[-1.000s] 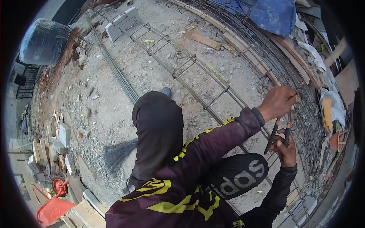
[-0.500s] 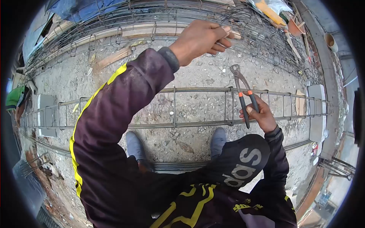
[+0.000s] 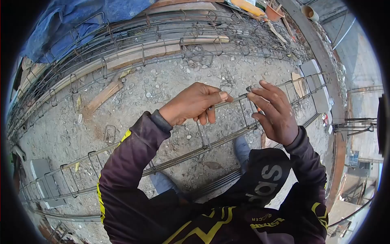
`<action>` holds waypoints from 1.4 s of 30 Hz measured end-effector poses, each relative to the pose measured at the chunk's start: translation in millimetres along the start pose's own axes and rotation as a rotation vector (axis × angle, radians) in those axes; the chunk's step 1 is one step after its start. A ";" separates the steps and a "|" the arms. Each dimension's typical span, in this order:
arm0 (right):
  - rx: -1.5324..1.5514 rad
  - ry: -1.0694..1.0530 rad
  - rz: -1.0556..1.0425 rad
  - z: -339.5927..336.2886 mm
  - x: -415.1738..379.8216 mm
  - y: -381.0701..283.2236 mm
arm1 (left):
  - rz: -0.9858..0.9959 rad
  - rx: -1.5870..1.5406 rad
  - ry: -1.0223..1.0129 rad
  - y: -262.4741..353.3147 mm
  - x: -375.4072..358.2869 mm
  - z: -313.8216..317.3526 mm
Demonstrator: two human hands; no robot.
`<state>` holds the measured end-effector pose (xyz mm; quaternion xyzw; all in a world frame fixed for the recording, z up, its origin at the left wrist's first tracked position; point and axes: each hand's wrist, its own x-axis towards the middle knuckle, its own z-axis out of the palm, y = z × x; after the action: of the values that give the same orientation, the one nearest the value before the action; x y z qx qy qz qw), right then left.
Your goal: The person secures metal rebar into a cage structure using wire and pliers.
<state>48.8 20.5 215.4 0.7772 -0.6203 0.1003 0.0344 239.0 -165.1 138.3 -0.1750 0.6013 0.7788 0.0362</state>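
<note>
A long rebar cage (image 3: pixel 183 157) lies across the ground before me, with square stirrups along it. Just above its upper bars is my left hand (image 3: pixel 197 103), thumb and index finger pinched together; whatever lies between them is too small to make out. To its right, my right hand (image 3: pixel 274 107) has the pincers (image 3: pixel 249 88) in its curled fingers. Only their grey head and a bit of orange handle show, near a stirrup; the rest is hidden by the hand.
More rebar cages (image 3: pixel 162 40) lie at the back, beside a blue tarp (image 3: pixel 85 24). A wood piece (image 3: pixel 103 97) rests on the rubble. Pale blocks (image 3: pixel 317 87) support the cage's right end. An orange bucket (image 3: pixel 274 13) stands at the back right. My shoes (image 3: pixel 162 182) are below the cage.
My left hand has come down and nearer to my right hand. The pincers, upright before, are now mostly hidden behind my right hand, which has risen. The view has turned, so the cage looks slanted.
</note>
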 end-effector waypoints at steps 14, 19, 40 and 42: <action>0.171 -0.147 0.443 -44.5 -3.1 -71.3 | 0.230 0.145 -0.322 4.3 11.2 31.9; 0.394 -0.005 0.620 -27.0 -24.9 -72.3 | 0.384 0.129 -0.231 -9.5 15.4 39.3; 1.306 -0.186 0.637 102.1 -104.3 -62.1 | 0.380 0.707 0.192 -44.7 -102.9 60.1; 0.737 -0.188 0.387 84.4 -100.4 -63.4 | 0.285 0.659 0.228 -68.3 -106.5 75.5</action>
<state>98.8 116.1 117.5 0.6124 -0.6780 0.2486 -0.3217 339.6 -58.3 125.1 -0.1538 0.8381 0.5163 -0.0855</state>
